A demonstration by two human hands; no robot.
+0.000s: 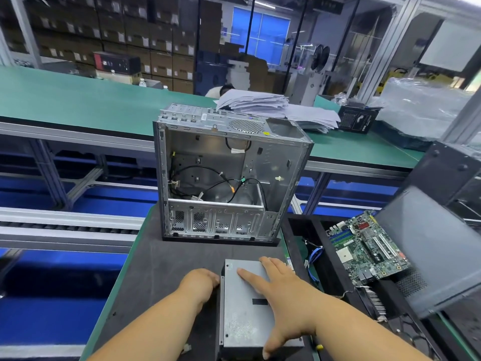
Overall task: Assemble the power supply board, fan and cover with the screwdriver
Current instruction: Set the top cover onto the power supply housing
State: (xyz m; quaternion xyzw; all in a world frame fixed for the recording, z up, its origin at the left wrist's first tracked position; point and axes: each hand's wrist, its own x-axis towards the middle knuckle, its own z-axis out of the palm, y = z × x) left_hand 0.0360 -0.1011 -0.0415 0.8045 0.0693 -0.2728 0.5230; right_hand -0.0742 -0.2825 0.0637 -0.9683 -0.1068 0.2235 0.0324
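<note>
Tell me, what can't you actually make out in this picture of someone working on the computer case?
All in the head view:
- Left hand: its fingers are hidden behind the grey power supply box.
- The box's near end is cut off by the bottom edge.
- No screwdriver or fan shows.
- Motherboard: chip labels too small to read.
- Case: its far side is hidden by its own panels.

Both forearms reach toward 12 o'clock; right hand [279,290] lies flat, fingers spread, left hand [201,282] curled at its 9 o'clock.

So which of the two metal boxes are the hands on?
The small closed grey box nearest the camera, under both hands; the big open computer case stands untouched behind it.
</note>
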